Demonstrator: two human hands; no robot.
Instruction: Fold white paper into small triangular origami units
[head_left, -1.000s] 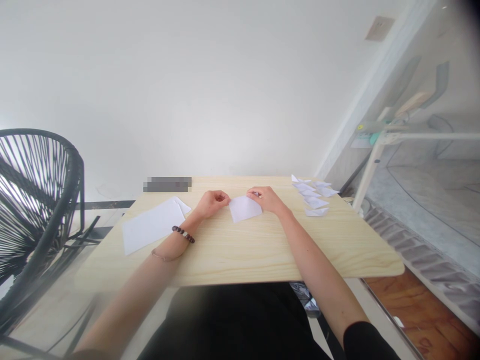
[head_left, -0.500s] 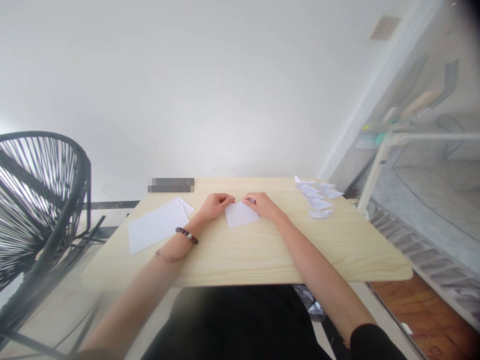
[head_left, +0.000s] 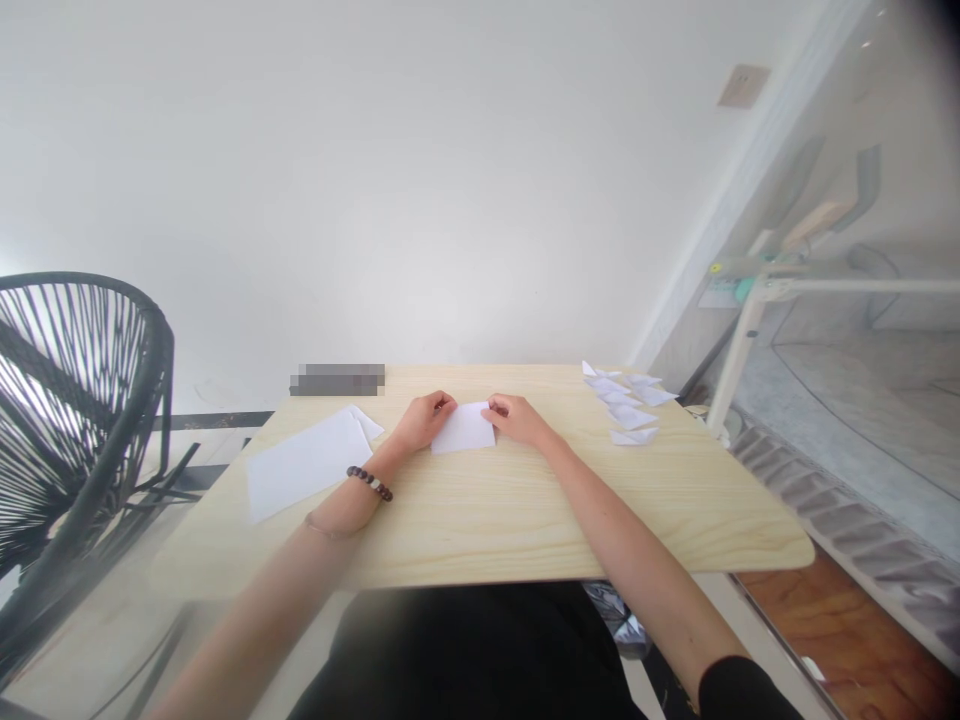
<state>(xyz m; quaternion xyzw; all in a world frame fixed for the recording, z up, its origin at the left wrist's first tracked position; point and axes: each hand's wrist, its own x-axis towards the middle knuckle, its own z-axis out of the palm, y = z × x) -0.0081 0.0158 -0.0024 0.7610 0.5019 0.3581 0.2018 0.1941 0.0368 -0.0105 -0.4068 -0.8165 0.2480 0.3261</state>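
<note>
Between my hands is a small white sheet of paper (head_left: 463, 430), close to the middle of the wooden table (head_left: 480, 530). My left hand (head_left: 424, 420) pinches its upper left corner, and my right hand (head_left: 517, 418) pinches the upper right one. Both sets of fingers are closed on the paper's edges. Larger white paper sheets (head_left: 307, 465) lie flat to the left, by my left wrist. On the right side of the table, several folded white paper pieces (head_left: 628, 415) with pointed ends sit in a loose group.
A blurred-out dark item (head_left: 337, 381) lies at the table's back left. A black woven chair (head_left: 82, 400) stands left of the table. To the right is a white metal frame (head_left: 739, 360). A white wall (head_left: 450, 180) rises behind the table.
My hands have moved slightly apart along the paper's top corners, and the paper now lies straighter, less tilted. The whole view has shifted a little.
</note>
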